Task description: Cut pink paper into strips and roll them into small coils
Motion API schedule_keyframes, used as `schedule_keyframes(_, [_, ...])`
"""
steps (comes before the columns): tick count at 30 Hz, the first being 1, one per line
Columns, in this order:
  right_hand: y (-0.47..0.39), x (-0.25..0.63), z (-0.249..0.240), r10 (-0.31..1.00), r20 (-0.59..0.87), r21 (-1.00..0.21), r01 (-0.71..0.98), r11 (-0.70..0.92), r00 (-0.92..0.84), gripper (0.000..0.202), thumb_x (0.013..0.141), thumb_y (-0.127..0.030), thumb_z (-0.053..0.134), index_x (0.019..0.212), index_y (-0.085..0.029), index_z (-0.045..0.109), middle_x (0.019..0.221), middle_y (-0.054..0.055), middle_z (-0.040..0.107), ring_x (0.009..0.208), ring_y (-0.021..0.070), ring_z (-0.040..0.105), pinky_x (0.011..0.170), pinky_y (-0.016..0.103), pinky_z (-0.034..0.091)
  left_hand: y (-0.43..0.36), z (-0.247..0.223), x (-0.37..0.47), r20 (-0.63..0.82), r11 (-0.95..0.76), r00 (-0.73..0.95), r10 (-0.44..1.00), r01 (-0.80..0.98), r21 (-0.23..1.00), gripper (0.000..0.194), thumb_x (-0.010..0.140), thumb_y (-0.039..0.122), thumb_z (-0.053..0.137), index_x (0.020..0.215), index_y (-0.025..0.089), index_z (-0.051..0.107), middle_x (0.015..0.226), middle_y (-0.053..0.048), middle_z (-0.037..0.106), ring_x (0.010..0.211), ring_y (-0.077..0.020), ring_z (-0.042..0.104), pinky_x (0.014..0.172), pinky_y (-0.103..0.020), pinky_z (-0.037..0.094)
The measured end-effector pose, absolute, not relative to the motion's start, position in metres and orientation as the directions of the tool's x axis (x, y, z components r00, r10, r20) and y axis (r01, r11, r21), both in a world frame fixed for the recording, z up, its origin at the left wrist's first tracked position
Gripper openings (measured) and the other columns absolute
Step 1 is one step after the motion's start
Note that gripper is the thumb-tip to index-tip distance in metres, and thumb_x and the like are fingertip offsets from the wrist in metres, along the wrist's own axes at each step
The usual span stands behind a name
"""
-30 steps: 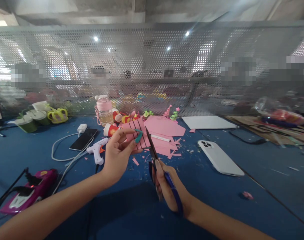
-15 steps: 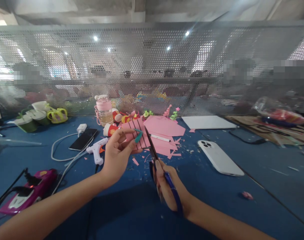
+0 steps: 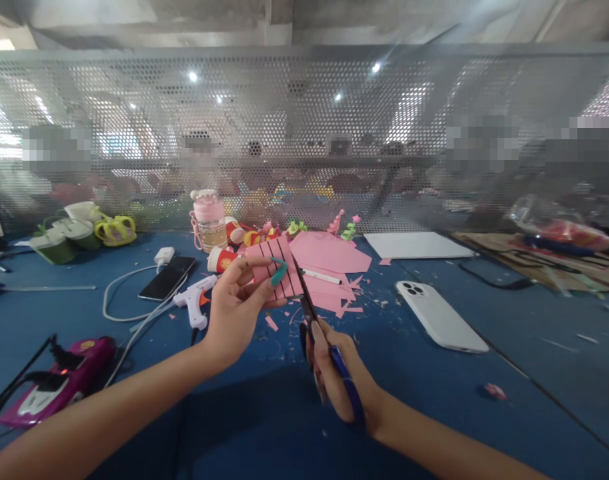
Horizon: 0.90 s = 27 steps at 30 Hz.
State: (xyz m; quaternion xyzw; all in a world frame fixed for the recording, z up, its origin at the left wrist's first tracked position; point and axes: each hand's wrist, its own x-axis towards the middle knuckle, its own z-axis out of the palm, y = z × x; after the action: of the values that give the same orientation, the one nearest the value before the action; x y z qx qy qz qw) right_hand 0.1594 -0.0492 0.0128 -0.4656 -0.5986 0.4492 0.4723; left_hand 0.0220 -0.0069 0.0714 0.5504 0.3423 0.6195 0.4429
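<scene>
Near the middle, my left hand point(image 3: 238, 312) pinches a small pink paper piece point(image 3: 278, 268) marked with dark parallel lines. My right hand point(image 3: 340, 373) grips blue-handled scissors point(image 3: 348, 383), their dark blades pointing up and away along the right edge of that piece. Behind the blades lie larger pink sheets point(image 3: 329, 252) with a white pen point(image 3: 322, 276) on them. Pink scraps point(image 3: 271, 323) are scattered on the blue table point(image 3: 244, 420) around the hands.
A white phone point(image 3: 441, 317) lies to the right, white sheets point(image 3: 419, 245) behind it. On the left are a glue gun point(image 3: 194, 301), a black phone point(image 3: 167, 279), cables and a magenta power strip point(image 3: 64, 380). A pink-lidded bottle point(image 3: 209, 220) stands near the perforated screen point(image 3: 294, 113).
The lined pink piece has shifted slightly right against the scissors, and the blades look closer together. Both hands stay in nearly the same place. A thin object at the far left has moved.
</scene>
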Motion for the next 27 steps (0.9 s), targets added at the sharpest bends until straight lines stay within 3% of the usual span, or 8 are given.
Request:
schedule_keyframes(7, [-0.0504,0.1614,0.0211,0.96,0.207,-0.967,0.112,0.23,-0.187,0.06,0.069,-0.08,0.031,0.075,-0.021,0.039,0.045,-0.008,0.035,0.033,0.0081,0.036,0.031,0.02,0.034,-0.0062,0.0706,0.0221,0.375,-0.367,0.012,0.927,-0.176,0.914,0.018,0.07,0.021,0.067,0.086,0.02,0.058,0.092,-0.001,0.068,0.071,-0.0114,0.066,0.057,-0.018,0.06])
schedule_keyframes(15, [-0.0476,0.1653,0.017,0.947,0.253,-0.932,0.211,0.293,-0.197,0.054,0.081,-0.07,0.026,0.079,-0.019,0.044,0.049,-0.006,0.038,0.034,0.008,0.038,0.032,0.02,0.035,-0.0043,0.0705,0.0226,0.376,-0.368,0.008,0.927,-0.184,0.911,0.02,0.069,0.023,0.068,0.085,0.018,0.058,0.088,-0.001,0.067,0.07,-0.011,0.066,0.057,-0.019,0.06])
schedule_keyframes(21, [-0.045,0.1681,0.0194,0.933,0.311,-0.891,0.286,0.352,-0.182,0.05,0.084,-0.065,0.025,0.076,-0.02,0.044,0.049,-0.005,0.04,0.036,0.0094,0.041,0.036,0.021,0.036,-0.0046,0.0702,0.0221,0.369,-0.36,0.019,0.929,-0.176,0.916,0.018,0.07,0.021,0.066,0.086,0.02,0.058,0.089,-0.001,0.066,0.071,-0.0109,0.065,0.056,-0.017,0.06])
schedule_keyframes(27, [-0.0464,0.1677,0.0215,0.947,0.256,-0.915,0.267,0.302,-0.195,0.051,0.082,-0.068,0.024,0.07,-0.021,0.041,0.045,-0.006,0.039,0.032,0.0097,0.042,0.033,0.021,0.037,-0.0053,0.071,0.0228,0.362,-0.355,0.016,0.932,-0.159,0.921,0.018,0.069,0.02,0.066,0.086,0.019,0.059,0.088,-0.001,0.067,0.067,-0.0099,0.064,0.056,-0.018,0.06])
